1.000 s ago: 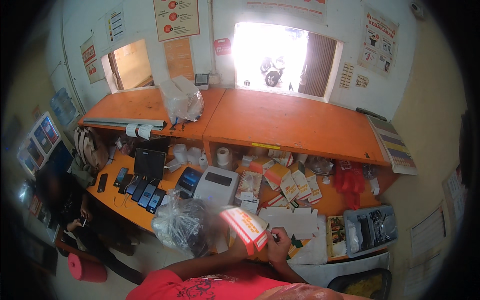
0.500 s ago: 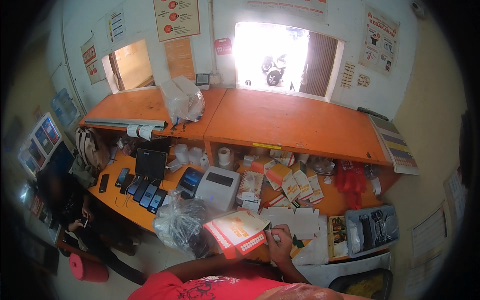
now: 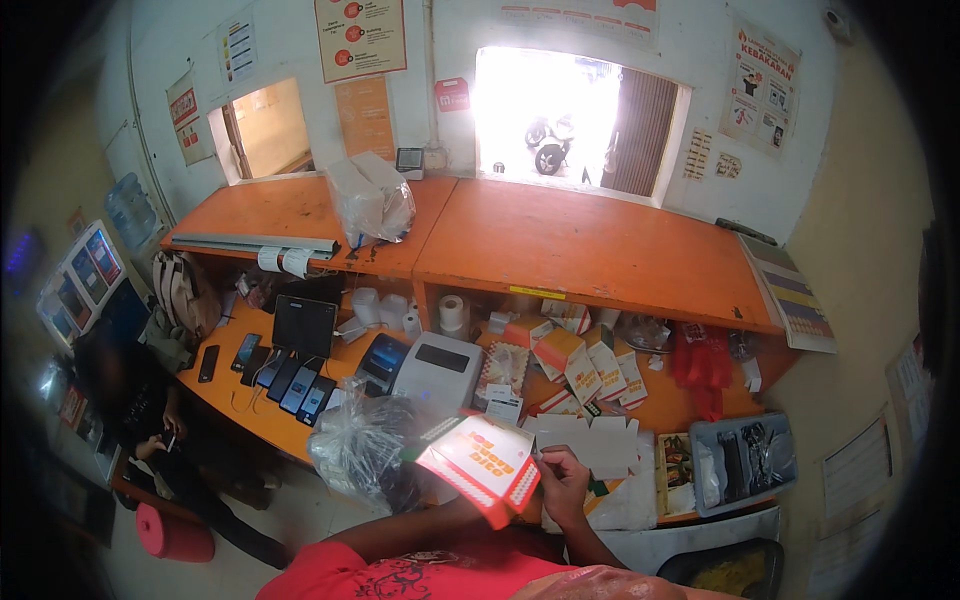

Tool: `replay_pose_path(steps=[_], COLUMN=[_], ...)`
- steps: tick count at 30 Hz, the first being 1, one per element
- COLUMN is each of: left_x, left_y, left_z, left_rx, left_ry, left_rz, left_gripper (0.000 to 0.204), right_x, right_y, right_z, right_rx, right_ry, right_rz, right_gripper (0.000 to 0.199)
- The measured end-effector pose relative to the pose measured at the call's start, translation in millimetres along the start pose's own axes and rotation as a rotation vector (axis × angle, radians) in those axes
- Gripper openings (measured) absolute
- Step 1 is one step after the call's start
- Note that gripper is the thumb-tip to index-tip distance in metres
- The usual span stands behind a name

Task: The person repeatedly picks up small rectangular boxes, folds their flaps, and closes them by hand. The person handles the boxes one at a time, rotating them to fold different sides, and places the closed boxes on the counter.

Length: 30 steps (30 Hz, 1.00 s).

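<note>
A white, red and orange cardboard food box (image 3: 484, 452) is held in front of my chest, its top panel tilted up. My right hand (image 3: 566, 484) pinches its right edge, with thumb and fingers closed there. My left forearm reaches in under the box from below, and the box hides my left hand and its fingers. Just left of the box sits a knotted clear plastic bag (image 3: 365, 445) with bulky contents. Beyond my right hand, flat white carton sheets (image 3: 590, 440) lie on the orange desk.
Several similar food boxes (image 3: 592, 368) are piled below the raised orange counter (image 3: 590, 240). A white printer (image 3: 438, 378), phones (image 3: 295, 388) and a monitor (image 3: 304, 326) stand leftward. A grey bin (image 3: 708, 470) of dark pouches is at right. A seated person (image 3: 130, 400) is at far left.
The food box has turned and tipped, so its printed top and red side now face me more. My right hand stays at its right edge.
</note>
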State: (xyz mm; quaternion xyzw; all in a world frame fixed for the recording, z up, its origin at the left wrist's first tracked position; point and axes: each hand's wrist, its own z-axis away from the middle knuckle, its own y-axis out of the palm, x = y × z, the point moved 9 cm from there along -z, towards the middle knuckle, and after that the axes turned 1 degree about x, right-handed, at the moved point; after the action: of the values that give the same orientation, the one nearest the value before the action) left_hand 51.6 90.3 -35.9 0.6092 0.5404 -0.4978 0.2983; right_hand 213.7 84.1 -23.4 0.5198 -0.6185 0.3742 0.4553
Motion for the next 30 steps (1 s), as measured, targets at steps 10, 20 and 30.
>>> replay_pose_path(steps=[10, 20, 30], left_x=[-30, 40, 33], left_y=[-12, -19, -61], left_z=[-11, -13, -14], left_rx=[-0.157, 0.06, -0.148], left_ry=[0.315, -0.199, -0.246], left_rz=[-0.693, 0.287, 0.224], left_gripper=[0.022, 0.029, 0.036], right_x=[45, -70, -46], right_y=[42, 10, 8], right_z=[5, -11, -7], right_rx=[0.139, 0.169, 0.171], right_ry=[-0.256, 0.414, 0.393], right_rz=[0.339, -0.436, -0.708], right_gripper=[0.031, 0.046, 0.033])
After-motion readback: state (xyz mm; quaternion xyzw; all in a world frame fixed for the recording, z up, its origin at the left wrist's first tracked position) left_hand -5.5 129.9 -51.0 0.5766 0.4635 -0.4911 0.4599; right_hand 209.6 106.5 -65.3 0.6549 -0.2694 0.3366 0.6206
